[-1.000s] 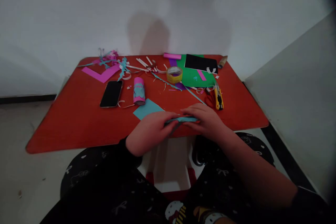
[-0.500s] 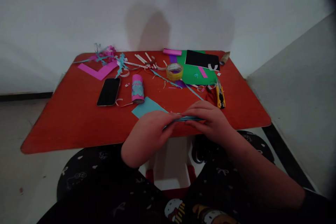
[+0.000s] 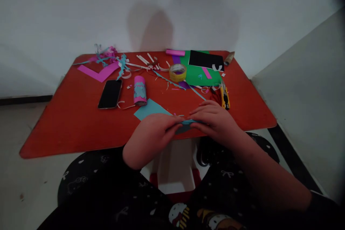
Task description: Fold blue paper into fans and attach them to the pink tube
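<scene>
Between both hands, over the table's front edge, is a folded blue paper [image 3: 186,122] whose layered edge faces me. My left hand [image 3: 155,131] pinches its left end between thumb and fingers. At the right end, my right hand [image 3: 214,120] grips it the same way, thumb below and fingers above. Much of the paper is covered by the fingers. Just beyond my left hand, a flat blue sheet [image 3: 151,109] lies on the table. Behind that sheet stands or lies a pink roll with blue scalloped paper [image 3: 139,91]; which of the two I cannot tell.
On the red table [image 3: 67,122] lie a phone [image 3: 110,94], a tape roll [image 3: 178,73], a yellow box cutter [image 3: 224,96], green paper [image 3: 195,77], a black sheet [image 3: 206,60] and a pink paper piece [image 3: 101,75]. Paper scraps are scattered along the back. A wall stands behind.
The blue paper has turned slightly between my hands, showing more of its lower face. Both hands keep hold of it. The whole view has shifted a little.
</scene>
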The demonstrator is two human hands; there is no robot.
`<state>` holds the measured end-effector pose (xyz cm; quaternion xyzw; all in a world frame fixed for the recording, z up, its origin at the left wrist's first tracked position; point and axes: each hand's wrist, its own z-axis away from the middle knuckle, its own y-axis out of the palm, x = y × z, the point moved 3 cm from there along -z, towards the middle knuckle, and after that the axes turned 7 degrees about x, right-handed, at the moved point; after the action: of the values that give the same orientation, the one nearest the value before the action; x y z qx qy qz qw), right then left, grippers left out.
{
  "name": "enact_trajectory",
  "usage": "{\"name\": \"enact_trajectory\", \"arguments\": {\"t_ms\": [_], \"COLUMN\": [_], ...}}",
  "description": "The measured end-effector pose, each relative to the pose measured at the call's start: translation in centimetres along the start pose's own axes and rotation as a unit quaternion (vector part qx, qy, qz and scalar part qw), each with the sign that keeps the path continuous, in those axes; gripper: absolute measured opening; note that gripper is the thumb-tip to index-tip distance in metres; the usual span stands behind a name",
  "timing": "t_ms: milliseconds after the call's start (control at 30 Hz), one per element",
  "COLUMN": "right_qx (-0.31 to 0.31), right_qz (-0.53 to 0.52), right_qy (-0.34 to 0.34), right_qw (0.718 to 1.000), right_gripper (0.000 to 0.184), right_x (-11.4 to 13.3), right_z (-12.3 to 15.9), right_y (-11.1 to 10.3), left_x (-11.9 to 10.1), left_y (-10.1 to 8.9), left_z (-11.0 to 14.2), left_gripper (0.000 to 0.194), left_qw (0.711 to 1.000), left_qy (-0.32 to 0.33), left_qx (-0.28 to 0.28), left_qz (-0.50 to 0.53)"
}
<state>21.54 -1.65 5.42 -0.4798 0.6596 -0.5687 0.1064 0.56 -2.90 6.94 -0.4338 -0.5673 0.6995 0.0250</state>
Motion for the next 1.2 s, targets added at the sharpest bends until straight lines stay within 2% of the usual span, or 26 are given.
{"name": "enact_trajectory", "arguments": {"t_ms": [233, 400, 500, 667, 933, 1200], "right_qx": [0.022, 0.054, 0.053, 0.044, 0.080, 0.073], "right_qz": [0.032, -0.002, -0.020, -0.043, -0.074, -0.070], "right_qy": [-0.015, 0.031, 0.039, 0.033, 0.070, 0.051], "right_qw": [0.999, 0.998, 0.998, 0.998, 0.992, 0.994], "right_gripper": [0.021, 0.020, 0.014, 0.016, 0.017, 0.019], "right_x": [0.03, 0.17, 0.14, 0.13, 0.37, 0.17], "right_z": [0.03, 0.07, 0.09, -0.19, -0.49, -0.34], "right_y": [-0.38, -0.45, -0.41, -0.45, -0.39, 0.02], "left_x": [-0.04, 0.06, 0.11, -0.02, 0.09, 0.19], "left_y": [0.03, 0.21, 0.27, 0.06, 0.30, 0.43], "left_z": [-0.18, -0.25, -0.28, -0.30, -0.13, -0.27], "left_gripper": [0.027, 0.026, 0.026, 0.026, 0.026, 0.028], "left_qw": [0.999, 0.998, 0.998, 0.997, 0.995, 0.996], "left_qy": [0.018, 0.020, 0.020, 0.017, 0.022, 0.016], "left_qx": [0.017, 0.030, 0.038, 0.045, 0.047, 0.061], "left_qz": [-0.022, -0.049, -0.049, -0.053, -0.087, -0.061]}}
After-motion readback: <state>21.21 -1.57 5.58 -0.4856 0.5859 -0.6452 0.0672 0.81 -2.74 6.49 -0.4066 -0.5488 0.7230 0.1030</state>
